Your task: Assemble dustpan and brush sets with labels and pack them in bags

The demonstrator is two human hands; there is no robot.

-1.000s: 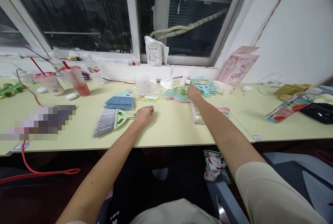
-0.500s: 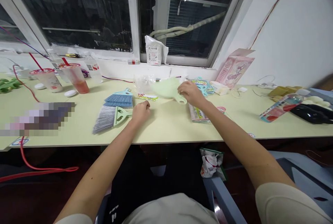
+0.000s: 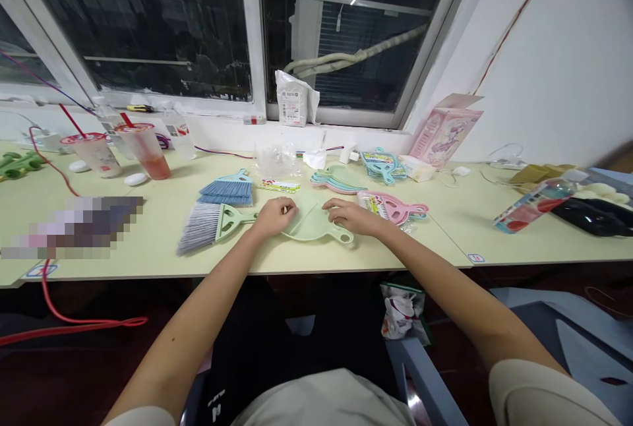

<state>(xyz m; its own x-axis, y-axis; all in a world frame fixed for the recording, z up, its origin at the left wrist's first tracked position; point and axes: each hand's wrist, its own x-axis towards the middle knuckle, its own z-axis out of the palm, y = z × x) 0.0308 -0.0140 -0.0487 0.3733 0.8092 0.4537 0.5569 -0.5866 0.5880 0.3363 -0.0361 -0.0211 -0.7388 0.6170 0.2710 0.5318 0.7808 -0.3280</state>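
Observation:
A pale green dustpan (image 3: 316, 220) lies on the table between my hands, its looped handle pointing right toward me. My left hand (image 3: 275, 216) is closed at the dustpan's left edge, fingers curled; what they hold, if anything, is hidden. Over the right side of the dustpan, my right hand (image 3: 352, 215) is open with bent, spread fingers. Left of my left hand lies a small brush with grey bristles and a green handle (image 3: 232, 217). Behind it is a brush with blue bristles (image 3: 225, 190). A stack of dustpans (image 3: 341, 178) sits just behind my right hand.
Packaged pink sets (image 3: 395, 207) lie to the right, with blue packaged ones (image 3: 383, 165) behind. A clear plastic bag (image 3: 277, 159) and printed strips (image 3: 279, 186) are at the back. Drink cups (image 3: 146, 152) stand left; a bottle (image 3: 537, 205) lies right.
The green dustpan has come down from my raised right hand onto the table before me. My right hand has moved nearer and opened; my left has shifted right to the dustpan's edge.

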